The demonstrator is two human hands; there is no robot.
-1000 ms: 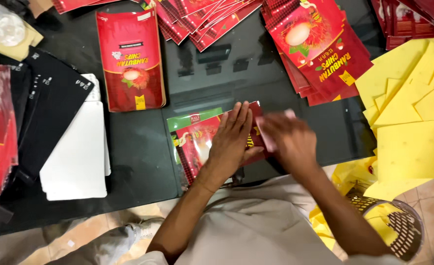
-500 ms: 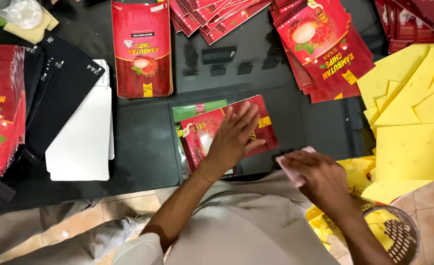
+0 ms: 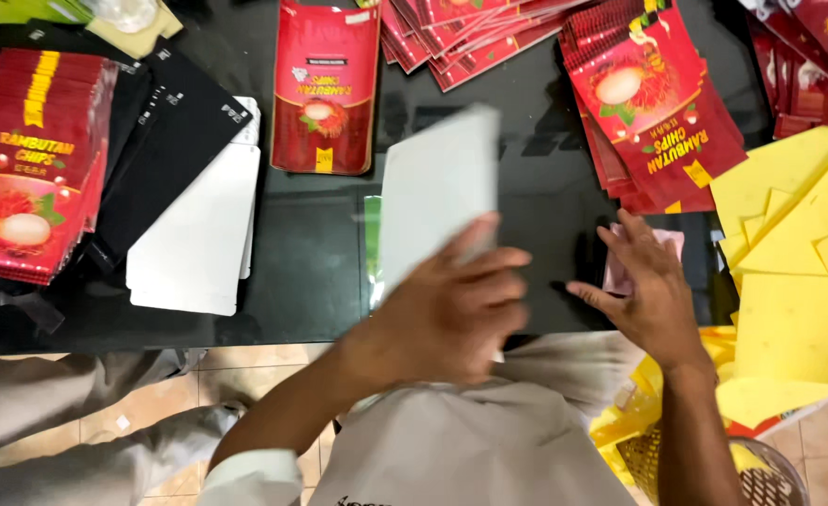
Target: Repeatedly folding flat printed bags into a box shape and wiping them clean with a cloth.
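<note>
Looking straight down from my head camera, I see a dark glossy worktop (image 3: 320,272) crowded with flat snack pouches. My left hand (image 3: 447,309) is near the middle, lifting a pouch (image 3: 437,187) whose plain white back faces me; it is blurred with motion and tilted up off the surface. The fingers lie across its lower edge, so the grip is closed on that pouch, thumb hidden beneath. A sliver of green shows just under its left edge, but I cannot tell what it belongs to.

My right hand (image 3: 653,290) rests to the right with fingers spread wide and flat, holding nothing. It presses on a small pale pink piece (image 3: 662,245) lying on the worktop, perhaps to keep it from sliding.

The stock is sorted in groups within arm's reach. A neat red stack (image 3: 35,187) sits at far left. Beside it lie black pouches (image 3: 166,141) overlapping white-backed pouches (image 3: 199,244). One single red pouch (image 3: 325,89) lies face up straight ahead. More fanned red pouches (image 3: 653,122) spread to the upper right. Yellow sheets (image 3: 793,244) pile at the right edge, overhanging a wire basket (image 3: 761,473) on the floor below.
</note>
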